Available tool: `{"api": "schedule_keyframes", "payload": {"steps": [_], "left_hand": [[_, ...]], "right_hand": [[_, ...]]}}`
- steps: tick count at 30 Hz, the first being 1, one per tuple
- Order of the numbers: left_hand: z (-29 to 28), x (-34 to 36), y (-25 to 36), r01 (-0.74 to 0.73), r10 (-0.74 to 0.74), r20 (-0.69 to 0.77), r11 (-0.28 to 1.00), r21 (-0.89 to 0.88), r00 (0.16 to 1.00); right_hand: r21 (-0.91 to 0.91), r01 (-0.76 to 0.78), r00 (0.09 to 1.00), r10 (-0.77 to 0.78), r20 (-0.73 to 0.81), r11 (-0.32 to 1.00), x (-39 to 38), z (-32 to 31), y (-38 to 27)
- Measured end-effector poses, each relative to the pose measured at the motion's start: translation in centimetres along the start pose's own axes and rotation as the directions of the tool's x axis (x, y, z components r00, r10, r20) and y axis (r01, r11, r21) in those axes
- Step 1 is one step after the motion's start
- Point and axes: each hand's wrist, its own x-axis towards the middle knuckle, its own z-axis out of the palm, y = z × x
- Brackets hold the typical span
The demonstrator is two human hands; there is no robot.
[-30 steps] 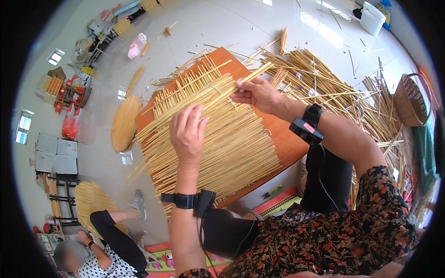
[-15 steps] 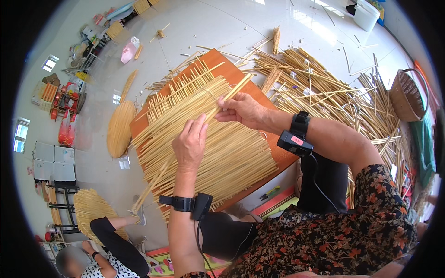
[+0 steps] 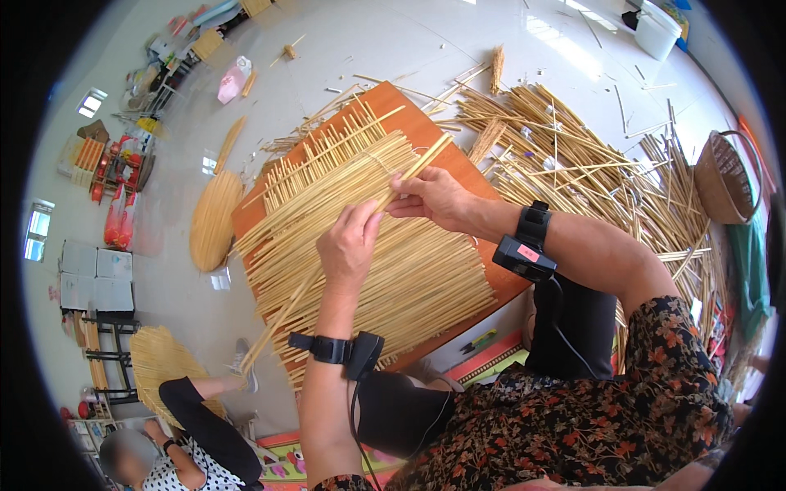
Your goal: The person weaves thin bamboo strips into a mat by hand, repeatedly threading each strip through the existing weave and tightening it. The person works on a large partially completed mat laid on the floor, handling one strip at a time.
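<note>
My left hand [image 3: 348,241] and my right hand [image 3: 422,196] both grip a few long pale reed stalks [image 3: 435,149], held diagonally from lower left to upper right. Fingers of each are closed round the stalks, the right hand higher along them than the left. Beneath my hands, many parallel stalks form a wide sheet [image 3: 417,278] on an orange-brown board [image 3: 413,106]. A looped cord or thin strand crosses the upper stalks, and shorter rods [image 3: 327,151] stick up along the far edge, crossed by a long one. Black devices are strapped to both my wrists.
Loose stalks [image 3: 573,147] pile up at right beside a woven basket [image 3: 720,180]; a white bucket [image 3: 655,33] is behind. An oval tan panel [image 3: 213,221] lies left. Another person [image 3: 192,458] sits lower left near a round straw mat [image 3: 164,368]. Household items line the left wall.
My right hand has come down and left with the stalks since a second ago. My left hand has closed on their lower part, which now extends toward the lower left.
</note>
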Motion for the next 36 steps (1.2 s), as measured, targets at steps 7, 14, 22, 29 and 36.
{"api": "schedule_keyframes", "payload": {"steps": [7,14,22,29,36], "left_hand": [[-0.5,2.1,-4.3,0.123,-0.13,0.104,0.99,0.068,0.986],[0.2,2.9,-12.9,0.221,-0.221,0.045,0.975,-0.002,0.974],[4.1,3.8,-17.0,0.284,-0.281,0.135,0.959,-0.002,0.95],[6.8,4.0,-18.5,0.247,-0.24,0.122,0.968,-0.043,0.963],[8.1,4.2,-19.2,0.28,-0.27,0.144,0.958,-0.054,0.952]], "right_hand": [[-0.291,-0.043,0.995,0.014,-0.101,0.956,0.2,-2.0,-0.9],[-0.994,0.066,0.984,-0.17,0.049,0.092,6.2,-5.4,-3.2],[-0.851,0.481,0.875,0.052,0.481,-0.21,10.2,-6.4,0.1],[-0.798,0.539,0.84,0.234,0.489,-0.27,12.1,-7.3,0.0],[-0.929,0.356,0.921,0.127,0.367,0.102,13.0,-7.3,-1.4]]}}
